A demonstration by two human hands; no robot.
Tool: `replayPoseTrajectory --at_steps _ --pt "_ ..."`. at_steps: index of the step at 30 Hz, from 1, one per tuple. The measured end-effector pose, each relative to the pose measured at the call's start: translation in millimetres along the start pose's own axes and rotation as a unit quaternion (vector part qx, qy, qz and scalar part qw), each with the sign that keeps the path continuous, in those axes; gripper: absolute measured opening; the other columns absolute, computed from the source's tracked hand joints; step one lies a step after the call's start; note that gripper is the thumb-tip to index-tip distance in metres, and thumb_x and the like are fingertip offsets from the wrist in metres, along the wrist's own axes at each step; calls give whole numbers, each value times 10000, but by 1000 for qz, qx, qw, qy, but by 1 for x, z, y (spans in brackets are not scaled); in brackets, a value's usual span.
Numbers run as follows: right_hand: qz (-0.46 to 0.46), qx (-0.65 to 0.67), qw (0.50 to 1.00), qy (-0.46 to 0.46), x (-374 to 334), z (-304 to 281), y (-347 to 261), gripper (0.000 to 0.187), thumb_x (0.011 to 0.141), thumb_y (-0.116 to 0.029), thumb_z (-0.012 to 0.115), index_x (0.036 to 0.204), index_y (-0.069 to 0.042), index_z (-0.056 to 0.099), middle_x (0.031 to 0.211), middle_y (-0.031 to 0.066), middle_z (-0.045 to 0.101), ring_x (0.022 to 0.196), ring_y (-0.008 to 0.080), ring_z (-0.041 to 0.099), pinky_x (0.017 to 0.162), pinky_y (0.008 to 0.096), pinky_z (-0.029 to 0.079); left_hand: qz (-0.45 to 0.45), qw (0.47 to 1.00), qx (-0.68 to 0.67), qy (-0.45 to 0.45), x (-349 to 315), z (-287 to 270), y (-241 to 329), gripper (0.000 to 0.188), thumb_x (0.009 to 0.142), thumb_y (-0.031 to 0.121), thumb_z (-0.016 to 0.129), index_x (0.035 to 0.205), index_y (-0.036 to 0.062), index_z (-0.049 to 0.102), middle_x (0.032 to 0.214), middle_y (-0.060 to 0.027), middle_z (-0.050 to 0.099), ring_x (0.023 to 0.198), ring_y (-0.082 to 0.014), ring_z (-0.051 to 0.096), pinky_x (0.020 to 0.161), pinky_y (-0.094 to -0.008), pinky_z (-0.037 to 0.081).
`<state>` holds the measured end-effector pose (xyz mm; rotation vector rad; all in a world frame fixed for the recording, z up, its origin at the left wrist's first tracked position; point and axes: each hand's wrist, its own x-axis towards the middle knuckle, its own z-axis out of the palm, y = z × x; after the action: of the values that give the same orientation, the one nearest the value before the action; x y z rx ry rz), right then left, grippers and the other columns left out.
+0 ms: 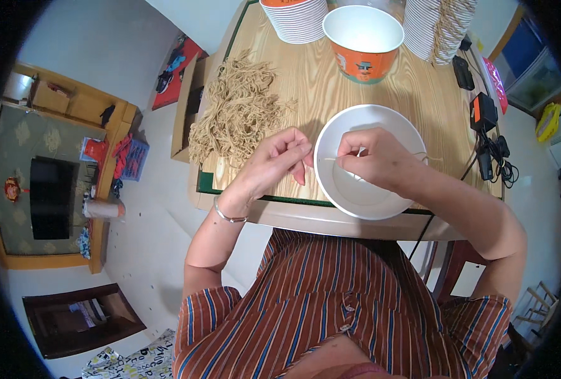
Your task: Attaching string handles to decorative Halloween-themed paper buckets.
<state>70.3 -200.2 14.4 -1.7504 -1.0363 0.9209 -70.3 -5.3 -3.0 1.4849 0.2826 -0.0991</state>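
Observation:
A white paper bowl stands at the table's front edge, its open top facing me. Over it, my right hand is closed in a pinch on a thin beige cord. One short end sticks out left of the fingertips, and a bit more shows by the wrist. Just left of the bowl's rim, my left hand has thumb and forefinger pressed together; anything between them is too small to make out. A loose heap of beige cord lies beyond that hand, to the left.
Farther back stand an orange and white paper tub, a stack of white tubs and another stack with cord hanging on it. Black adapters and cables lie along the right edge. A cardboard box sits beside the table.

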Motion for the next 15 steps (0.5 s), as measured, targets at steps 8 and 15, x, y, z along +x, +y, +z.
replayPoseTrajectory --at_steps 8,15 --pt "-18 7 1000 -5 4 0 2 108 847 -91 619 831 13 646 751 55 636 731 100 583 712 291 492 23 999 -39 6 -11 7 -14 131 949 39 590 1079 24 579 911 -11 626 784 -84 619 756 -234 515" --pt "-69 22 997 25 7 7 9 131 787 -107 638 778 22 652 671 121 653 634 155 626 622 320 492 29 998 -53 12 -13 7 -16 143 943 34 599 1085 23 583 948 -10 619 813 -88 620 776 -240 512"
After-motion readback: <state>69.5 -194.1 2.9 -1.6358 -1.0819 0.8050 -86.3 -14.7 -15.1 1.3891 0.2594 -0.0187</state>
